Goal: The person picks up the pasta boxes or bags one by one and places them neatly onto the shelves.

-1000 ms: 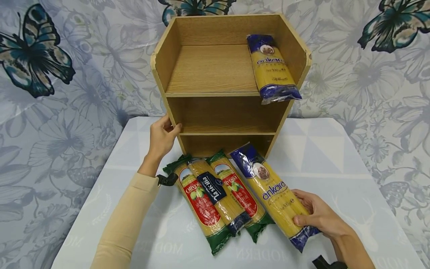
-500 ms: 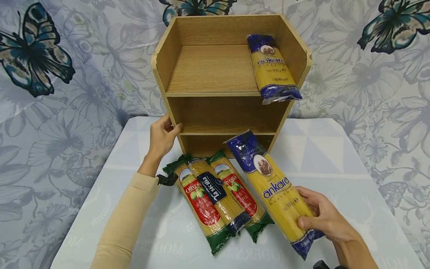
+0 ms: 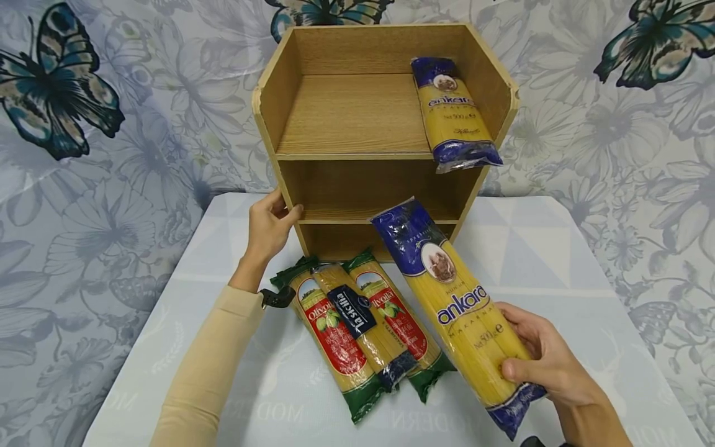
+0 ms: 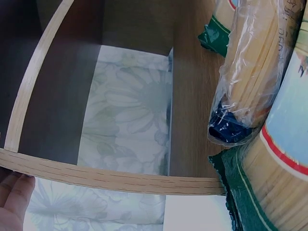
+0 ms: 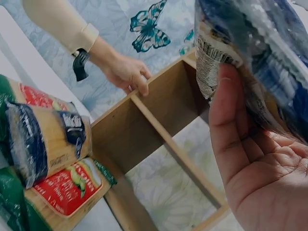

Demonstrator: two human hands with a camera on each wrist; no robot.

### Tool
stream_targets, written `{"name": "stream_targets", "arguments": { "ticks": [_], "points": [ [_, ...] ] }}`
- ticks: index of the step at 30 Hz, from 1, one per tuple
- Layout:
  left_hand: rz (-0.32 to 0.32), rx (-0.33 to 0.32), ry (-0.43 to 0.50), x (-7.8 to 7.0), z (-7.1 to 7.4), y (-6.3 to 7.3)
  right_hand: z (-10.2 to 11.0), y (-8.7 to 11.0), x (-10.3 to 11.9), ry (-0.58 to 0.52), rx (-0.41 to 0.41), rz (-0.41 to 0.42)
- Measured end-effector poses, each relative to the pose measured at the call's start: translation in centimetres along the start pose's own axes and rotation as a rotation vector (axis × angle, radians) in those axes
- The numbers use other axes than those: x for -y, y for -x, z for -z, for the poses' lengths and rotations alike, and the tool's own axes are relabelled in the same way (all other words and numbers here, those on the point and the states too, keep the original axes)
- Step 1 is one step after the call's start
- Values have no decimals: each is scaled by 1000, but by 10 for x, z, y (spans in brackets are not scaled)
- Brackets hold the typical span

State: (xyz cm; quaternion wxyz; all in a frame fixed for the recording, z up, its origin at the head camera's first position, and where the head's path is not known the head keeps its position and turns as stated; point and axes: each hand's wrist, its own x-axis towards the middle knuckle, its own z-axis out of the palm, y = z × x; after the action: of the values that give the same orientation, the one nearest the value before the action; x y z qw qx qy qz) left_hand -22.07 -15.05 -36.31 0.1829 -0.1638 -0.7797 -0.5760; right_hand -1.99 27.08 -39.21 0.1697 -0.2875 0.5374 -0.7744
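My right hand (image 3: 550,360) grips the lower end of a blue and yellow Ankara spaghetti pack (image 3: 458,310), thumb on the front and fingers behind. The pack slants up to the left, its top overlapping the lower shelves in the head view. In the right wrist view the fingers (image 5: 226,115) press against the printed back of the pack. My left hand (image 3: 270,226) holds the left side edge of the wooden shelf unit (image 3: 287,158), thumb on its front. A second Ankara pack (image 3: 455,115) lies on the top shelf at the right, its lower end hanging over the edge.
In front of the shelf, two green-ended Olivoli spaghetti packs (image 3: 335,335) lie on the white patterned table (image 3: 251,385). A La Sicilia spaghetti pack (image 3: 365,323) rests between and partly over them. A butterfly-patterned cloth (image 3: 139,112) hangs behind.
The right hand has lifted the Ankara pack up and toward the camera, shifting slightly right, away from the other packs. My left hand has stayed on the shelf side.
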Motion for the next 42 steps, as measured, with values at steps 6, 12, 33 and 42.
{"name": "stream_targets", "arguments": {
  "ticks": [6,12,33,42],
  "points": [
    [5,-6,-1,0,2,0,-8,-9,8,-3,19,43],
    [10,-6,6,0,1,0,-16,-19,15,22,38,92],
    [0,-2,10,2,1,0,-49,-56,39,55,-98,95],
    [-8,1,16,2,1,0,-60,-71,42,9,-185,123]
  ]
}}
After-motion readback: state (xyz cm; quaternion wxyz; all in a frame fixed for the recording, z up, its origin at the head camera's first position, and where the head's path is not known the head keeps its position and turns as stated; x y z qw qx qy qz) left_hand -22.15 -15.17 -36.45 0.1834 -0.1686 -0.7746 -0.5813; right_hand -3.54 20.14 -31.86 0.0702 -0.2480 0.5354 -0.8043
